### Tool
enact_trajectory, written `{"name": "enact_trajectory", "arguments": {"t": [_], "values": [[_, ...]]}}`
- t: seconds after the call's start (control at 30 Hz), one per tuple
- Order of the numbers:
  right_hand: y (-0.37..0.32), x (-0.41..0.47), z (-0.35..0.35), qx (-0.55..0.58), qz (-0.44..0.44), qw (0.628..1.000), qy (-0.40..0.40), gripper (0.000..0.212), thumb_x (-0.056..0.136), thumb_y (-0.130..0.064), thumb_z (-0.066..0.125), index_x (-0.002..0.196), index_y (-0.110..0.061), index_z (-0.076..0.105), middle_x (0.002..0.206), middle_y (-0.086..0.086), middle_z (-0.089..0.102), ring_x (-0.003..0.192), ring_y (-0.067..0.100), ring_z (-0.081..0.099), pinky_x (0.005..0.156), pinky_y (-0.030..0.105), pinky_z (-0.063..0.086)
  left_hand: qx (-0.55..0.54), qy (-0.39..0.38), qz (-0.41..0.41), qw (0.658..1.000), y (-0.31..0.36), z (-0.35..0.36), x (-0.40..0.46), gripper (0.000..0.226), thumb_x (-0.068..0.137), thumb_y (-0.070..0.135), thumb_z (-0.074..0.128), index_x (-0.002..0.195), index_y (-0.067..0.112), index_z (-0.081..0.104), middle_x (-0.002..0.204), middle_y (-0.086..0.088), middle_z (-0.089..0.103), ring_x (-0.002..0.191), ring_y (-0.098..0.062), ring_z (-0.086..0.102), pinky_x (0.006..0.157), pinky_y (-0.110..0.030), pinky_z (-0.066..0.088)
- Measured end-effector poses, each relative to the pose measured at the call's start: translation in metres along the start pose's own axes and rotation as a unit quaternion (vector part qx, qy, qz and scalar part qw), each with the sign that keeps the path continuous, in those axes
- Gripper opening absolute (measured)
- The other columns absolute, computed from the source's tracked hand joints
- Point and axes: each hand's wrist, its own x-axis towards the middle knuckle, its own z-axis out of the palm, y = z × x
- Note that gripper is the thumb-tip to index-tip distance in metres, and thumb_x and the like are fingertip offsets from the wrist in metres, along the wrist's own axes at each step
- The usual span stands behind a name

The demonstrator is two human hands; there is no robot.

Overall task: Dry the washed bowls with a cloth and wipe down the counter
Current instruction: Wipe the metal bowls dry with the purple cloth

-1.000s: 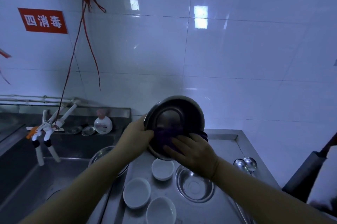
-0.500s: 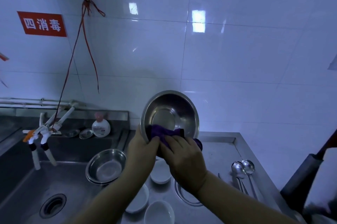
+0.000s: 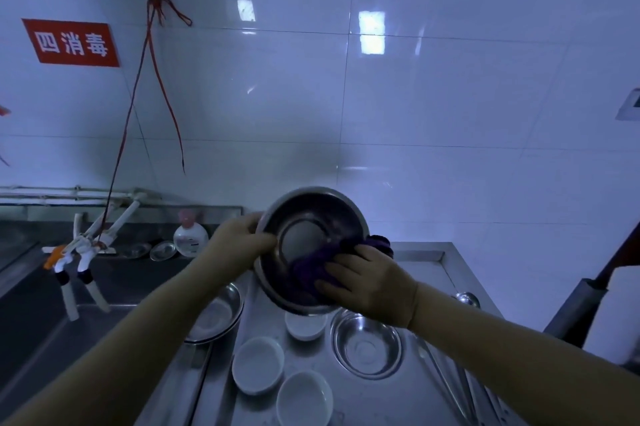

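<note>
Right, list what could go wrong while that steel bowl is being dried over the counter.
1. The left hand holds the tilted steel bowl by one side of its rim only, so the right hand pushing the purple cloth could break that grip.
2. Dropped, it would likely hit the white bowls and the smaller steel bowl directly below.
3. The bowls overhanging the sink edge sit near the left forearm, which might nudge them.

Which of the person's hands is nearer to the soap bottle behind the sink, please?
Left. The left hand grips the steel bowl's rim just right of the soap bottle; the right hand works across the bowl.
</note>
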Motion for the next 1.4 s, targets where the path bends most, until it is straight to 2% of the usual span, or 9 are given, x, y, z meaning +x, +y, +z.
{"name": "enact_trajectory", "arguments": {"t": [0.1,0.27,0.63,0.77,0.9,1.03,1.17,1.27,1.4], "values": [[-0.018,0.013,0.003,-0.028,0.101,0.994,0.009,0.015,0.092,-0.012,0.058,0.094,-0.016,0.073,0.077,0.006,0.067,0.066,0.023,0.062,0.057,0.033,0.047,-0.086,0.045,-0.009,0.995,-0.011,0.026,-0.007,0.041,0.075,0.006,0.069,0.108,0.028,0.060,0.084,-0.005,0.072,0.074,-0.017,0.070,0.062,-0.031,0.057],[-0.053,0.028,0.007,0.011,0.229,0.973,0.008,0.018,0.094,-0.021,0.059,0.108,-0.018,0.071,0.082,0.003,0.070,0.073,0.021,0.064,0.059,0.035,0.050,-0.121,0.085,-0.047,0.988,-0.024,0.055,-0.015,0.024,0.076,-0.009,0.054,0.092,0.009,0.058,0.078,-0.015,0.065,0.074,-0.027,0.063,0.064,-0.034,0.050],[-0.012,-0.012,-0.003,0.053,-0.016,0.997,-0.051,0.017,0.086,-0.006,0.064,0.087,-0.021,0.072,0.079,0.003,0.068,0.070,0.021,0.063,0.062,0.030,0.048,-0.004,-0.130,-0.106,0.986,-0.030,0.003,0.002,0.032,0.069,0.008,0.059,0.100,0.007,0.062,0.084,-0.019,0.069,0.070,-0.025,0.068,0.061,-0.035,0.056],[-0.010,-0.007,-0.008,0.097,0.019,0.988,-0.116,0.011,0.089,-0.018,0.065,0.094,-0.026,0.069,0.081,-0.002,0.068,0.074,0.017,0.062,0.064,0.029,0.048,0.135,-0.070,-0.026,0.988,-0.032,0.004,0.004,0.071,0.082,0.026,0.067,0.142,0.019,0.029,0.131,-0.012,0.052,0.113,-0.023,0.057,0.097,-0.045,0.048],[-0.007,-0.006,-0.016,0.113,0.052,0.974,-0.187,0.016,0.081,-0.022,0.074,0.096,-0.027,0.071,0.086,-0.003,0.071,0.076,0.016,0.065,0.062,0.031,0.052,0.388,-0.023,0.225,0.894,-0.025,0.013,-0.023,0.073,0.074,0.060,0.057,0.137,0.029,0.037,0.143,0.005,0.039,0.134,-0.003,0.017,0.108,-0.030,0.015],[-0.009,0.000,-0.018,0.157,0.104,0.968,-0.167,0.016,0.082,-0.019,0.073,0.098,-0.018,0.073,0.084,0.002,0.071,0.071,0.019,0.064,0.060,0.033,0.053,0.534,-0.123,0.298,0.781,-0.027,0.031,-0.031,0.033,0.087,0.047,0.048,0.116,0.033,0.057,0.121,0.011,0.059,0.122,-0.007,0.043,0.115,-0.032,0.014],[-0.005,0.000,-0.022,0.151,0.216,0.963,-0.058,0.029,0.078,-0.020,0.074,0.106,-0.010,0.070,0.099,0.007,0.070,0.085,0.024,0.066,0.072,0.040,0.054,0.346,-0.044,0.283,0.893,-0.035,0.027,-0.024,0.014,0.088,0.018,0.056,0.080,0.028,0.062,0.075,0.012,0.062,0.073,-0.005,0.053,0.074,-0.025,0.039],[-0.003,0.000,-0.024,0.131,0.371,0.917,0.063,0.042,0.073,-0.014,0.079,0.112,-0.004,0.067,0.104,0.010,0.068,0.094,0.025,0.064,0.080,0.046,0.055,0.061,-0.020,0.103,0.993,-0.042,0.030,-0.028,0.031,0.089,0.002,0.055,0.070,0.027,0.058,0.064,0.009,0.060,0.061,-0.004,0.054,0.063,-0.022,0.043],[-0.019,0.016,-0.020,0.136,0.403,0.903,0.067,0.052,0.081,-0.035,0.067,0.120,-0.001,0.061,0.110,0.010,0.066,0.101,0.023,0.060,0.089,0.038,0.050,-0.137,0.028,-0.052,0.989,-0.037,0.047,-0.035,0.017,0.093,0.008,0.051,0.084,0.017,0.064,0.071,-0.005,0.067,0.064,-0.021,0.064,0.059,-0.032,0.049]]}}
